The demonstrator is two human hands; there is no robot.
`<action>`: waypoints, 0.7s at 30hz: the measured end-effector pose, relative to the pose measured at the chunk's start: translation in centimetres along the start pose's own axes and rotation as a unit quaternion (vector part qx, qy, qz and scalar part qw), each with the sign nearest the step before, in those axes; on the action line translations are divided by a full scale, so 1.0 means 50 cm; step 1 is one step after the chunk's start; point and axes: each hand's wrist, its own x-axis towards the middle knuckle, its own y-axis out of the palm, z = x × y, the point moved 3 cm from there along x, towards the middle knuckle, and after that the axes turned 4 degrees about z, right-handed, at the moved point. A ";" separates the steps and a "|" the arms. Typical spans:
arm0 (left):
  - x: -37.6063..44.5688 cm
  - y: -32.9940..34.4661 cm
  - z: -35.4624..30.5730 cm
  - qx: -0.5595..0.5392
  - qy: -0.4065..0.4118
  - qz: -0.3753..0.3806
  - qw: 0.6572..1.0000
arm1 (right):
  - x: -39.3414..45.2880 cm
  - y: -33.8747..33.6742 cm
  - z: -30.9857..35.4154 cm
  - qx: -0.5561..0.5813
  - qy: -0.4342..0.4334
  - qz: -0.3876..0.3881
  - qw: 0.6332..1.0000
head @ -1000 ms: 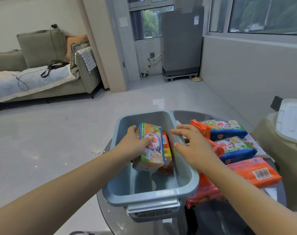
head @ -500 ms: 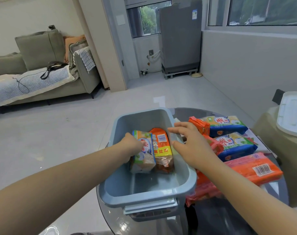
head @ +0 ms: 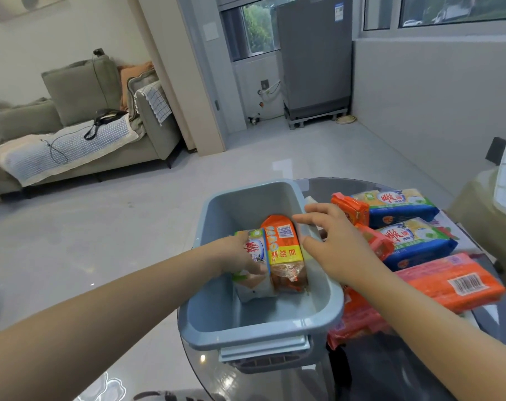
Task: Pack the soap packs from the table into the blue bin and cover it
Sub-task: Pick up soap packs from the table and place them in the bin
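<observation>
bin (head: 324, 287) holds 2 soap packs (head: 283, 250) upright.

Left hand (head: 240, 253) gripping green soap pack (head: 253, 267) inside blue bin (head: 257, 331), beside orange pack (head: 285, 253); right hand (head: 335, 244) resting on bin's rim.

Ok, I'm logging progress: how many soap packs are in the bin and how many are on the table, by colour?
Blue bin, green-white pack: 1
Bin, orange-yellow pack: 1
Table, blue-green packs: 2
Table, orange or red packs: 4
Total: 8
</observation>
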 end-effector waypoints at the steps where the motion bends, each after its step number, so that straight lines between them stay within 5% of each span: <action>1: 0.000 -0.002 0.000 0.076 -0.008 -0.007 0.997 | 0.000 0.000 0.000 0.001 0.001 0.001 1.000; 3: -0.003 -0.001 -0.005 0.177 -0.006 -0.027 0.984 | 0.001 0.000 0.001 0.002 0.004 0.000 1.000; 10: 0.009 -0.014 -0.019 0.255 0.030 -0.076 0.963 | 0.001 -0.002 -0.002 0.010 0.010 0.008 1.000; 21: 0.036 -0.031 -0.013 0.213 0.025 -0.083 0.973 | 0.007 0.003 -0.006 0.013 0.011 0.010 1.000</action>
